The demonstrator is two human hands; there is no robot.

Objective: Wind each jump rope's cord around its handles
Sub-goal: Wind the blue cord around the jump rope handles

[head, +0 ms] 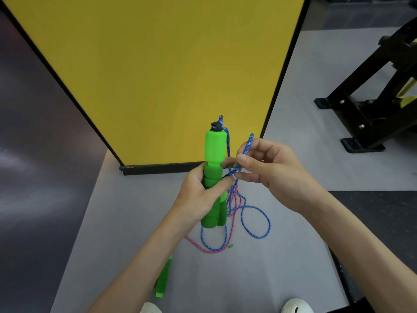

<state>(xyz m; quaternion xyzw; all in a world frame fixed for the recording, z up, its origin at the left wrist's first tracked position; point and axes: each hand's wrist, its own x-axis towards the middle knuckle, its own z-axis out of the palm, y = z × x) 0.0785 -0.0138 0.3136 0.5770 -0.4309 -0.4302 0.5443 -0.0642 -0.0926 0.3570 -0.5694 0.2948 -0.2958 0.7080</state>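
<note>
Head view; the wind on the blue rope looks barely begun.

1. Left hand (pixel 198 195) is clenched round both green handles (pixel 215 150), held upright side by side above the grey floor (pixel 282 256); that clamp should be firm so the pair doesn't splay.
2. Right hand (pixel 270 172) pinches the blue cord (pixel 250 141) between thumb and fingers, just right of the handles; the cord comes off the black cap (pixel 215 127) at the top.
3. Any turns already on may be hidden under the left fingers; can't confirm.
4. Lead the cord round the narrow waist, taut, each turn touching the last; re-pinch further down the cord every turn.
5. Slack lies looped on the floor, crossing a pink cord (pixel 203 249); draw slowly or the pink one may lift too.
6. Spare green handles (pixel 163 279) lie on the floor, lower left; probably the pink rope's, a later job.
</note>
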